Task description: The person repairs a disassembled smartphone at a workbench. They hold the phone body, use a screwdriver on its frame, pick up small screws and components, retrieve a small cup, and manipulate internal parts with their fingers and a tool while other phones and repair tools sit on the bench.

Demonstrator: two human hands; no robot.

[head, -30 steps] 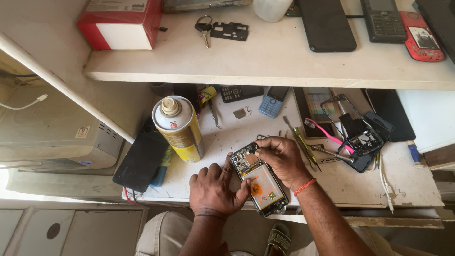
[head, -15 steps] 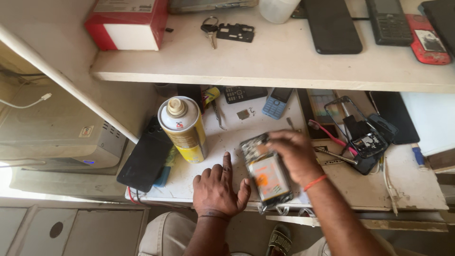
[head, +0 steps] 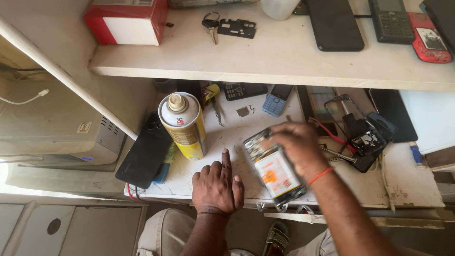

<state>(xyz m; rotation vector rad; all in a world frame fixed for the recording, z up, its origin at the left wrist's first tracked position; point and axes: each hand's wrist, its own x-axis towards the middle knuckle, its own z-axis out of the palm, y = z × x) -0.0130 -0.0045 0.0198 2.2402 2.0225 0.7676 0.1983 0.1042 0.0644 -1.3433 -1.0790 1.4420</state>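
Head view: opened phone [head: 276, 172], battery side up, tilts over the white workbench's [head: 407, 185] front edge, gripped at its top by the right hand [head: 296, 148]. Left hand [head: 217, 187] lies flat just beside it, fingers loosely spread, near the spray can [head: 184, 124].

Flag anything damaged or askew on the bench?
Yes. The phone in the right hand has its back off, battery exposed. The red phone on the shelf has a cracked screen. A black phone overhangs the bench's left edge. The left hand rests flat on the bench.
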